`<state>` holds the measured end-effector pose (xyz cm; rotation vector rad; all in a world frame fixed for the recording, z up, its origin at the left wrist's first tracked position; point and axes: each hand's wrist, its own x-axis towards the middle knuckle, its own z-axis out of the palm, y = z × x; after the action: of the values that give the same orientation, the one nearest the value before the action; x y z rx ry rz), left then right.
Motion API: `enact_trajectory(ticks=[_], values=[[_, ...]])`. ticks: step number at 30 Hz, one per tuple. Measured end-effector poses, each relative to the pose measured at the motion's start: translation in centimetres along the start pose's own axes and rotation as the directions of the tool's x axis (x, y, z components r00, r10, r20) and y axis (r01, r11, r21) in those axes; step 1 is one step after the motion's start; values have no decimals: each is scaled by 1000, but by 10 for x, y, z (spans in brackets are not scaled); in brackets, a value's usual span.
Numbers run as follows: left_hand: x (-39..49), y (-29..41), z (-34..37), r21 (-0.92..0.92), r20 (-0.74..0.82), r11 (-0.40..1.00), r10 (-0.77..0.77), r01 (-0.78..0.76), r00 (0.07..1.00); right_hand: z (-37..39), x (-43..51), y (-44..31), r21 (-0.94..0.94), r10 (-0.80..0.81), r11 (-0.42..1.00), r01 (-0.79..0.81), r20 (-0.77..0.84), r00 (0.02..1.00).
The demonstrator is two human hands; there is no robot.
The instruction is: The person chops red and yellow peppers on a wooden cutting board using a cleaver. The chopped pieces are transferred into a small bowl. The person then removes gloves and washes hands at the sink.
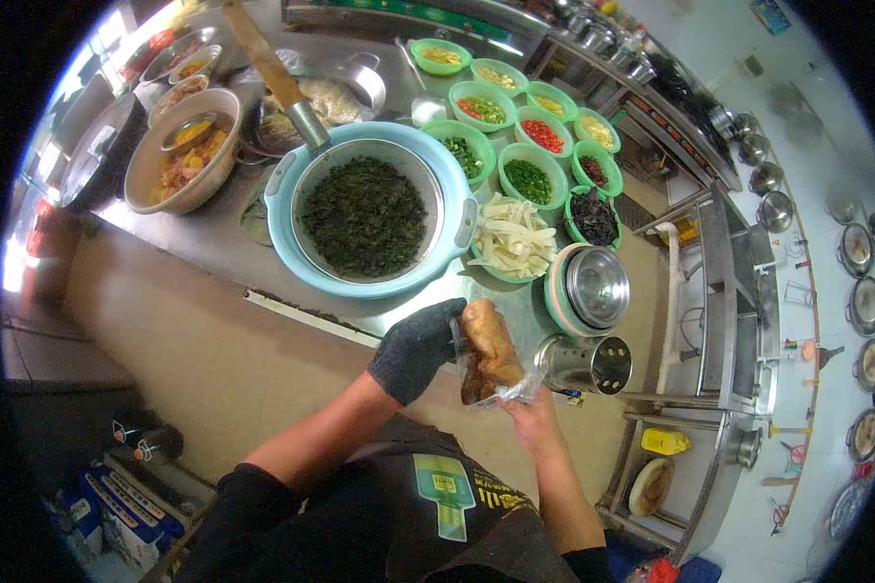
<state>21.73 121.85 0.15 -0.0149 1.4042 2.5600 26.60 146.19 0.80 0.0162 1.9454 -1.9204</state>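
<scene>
My left hand, in a dark knit glove, grips the upper left side of a clear plastic bag. Inside the bag is a lumpy brown piece of food; its exact kind is unclear. My bare right hand holds the bag's lower end, its fingers partly hidden by plastic. Just beyond my hands, a light-blue basin carries a metal strainer with a wooden handle, filled with dark chopped greens. White strips of food are heaped in a green bowl to its right.
Green bowls of chopped ingredients crowd the steel counter's far right. Stacked steel bowls and a perforated steel cylinder stand near my right hand. At left are a large bowl of meat and a whole fish.
</scene>
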Motion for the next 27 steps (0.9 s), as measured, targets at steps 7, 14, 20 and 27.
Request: enact_trajectory(ticks=[7,14,20,27], values=[[28,9,-4,-111,-180,970,-232,214,956,-4,7,2,-349,-78,936,43,-88,993],[1,95,32,217,-91,972,-76,94,993,21,-27,-69,-544,-383,803,243,-159,910],[-56,179,66,-258,387,964,158,-58,908,25,-80,-209,-755,-566,445,481,179,805],[-47,182,66,-322,562,944,254,-75,788,25,-85,-217,-638,-766,407,654,152,624]])
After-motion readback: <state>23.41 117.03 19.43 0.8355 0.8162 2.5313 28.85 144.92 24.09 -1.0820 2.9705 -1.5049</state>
